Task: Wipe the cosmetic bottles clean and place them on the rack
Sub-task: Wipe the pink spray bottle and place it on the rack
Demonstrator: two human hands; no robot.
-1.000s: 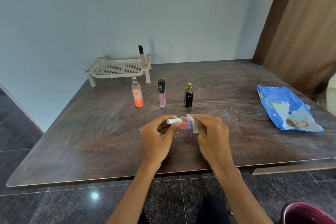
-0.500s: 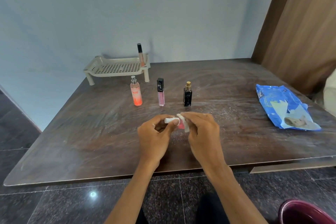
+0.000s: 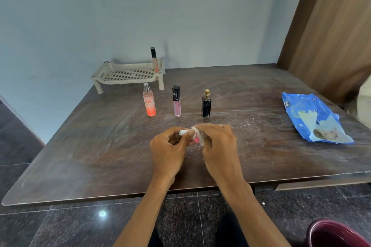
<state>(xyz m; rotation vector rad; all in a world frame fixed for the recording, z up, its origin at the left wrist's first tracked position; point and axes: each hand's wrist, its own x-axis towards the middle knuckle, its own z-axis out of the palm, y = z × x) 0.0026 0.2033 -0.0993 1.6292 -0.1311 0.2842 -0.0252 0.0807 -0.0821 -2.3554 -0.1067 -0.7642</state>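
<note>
Head view: both hands work above the front middle of the counter [image 3: 100,146], and its front edge runs just under the wrists. The left hand [image 3: 168,148] has its grip pinched on the white cap end of a small pink bottle [image 3: 197,139]. The right hand [image 3: 218,146] has its grip closed on a white wipe [image 3: 201,143] wrapped over the bottle's body.

A stretch of scuffed counter separates the hands from three bottles standing upright in a row, well apart from one another: an orange spray bottle [image 3: 149,104], a pink gloss tube [image 3: 176,104] and a black bottle [image 3: 206,106] with a gold top. This row stands between the hands and the rack [image 3: 128,74]. The rack sits at the back left corner by the wall, near the counter's slanting left edge, and a slim tube [image 3: 154,59] stands upright at its right rear corner.

A blue wipes pack [image 3: 313,118] lies flat near the right edge, well apart from the hands. A dark red bucket [image 3: 333,234] stands on the floor at the lower right.
</note>
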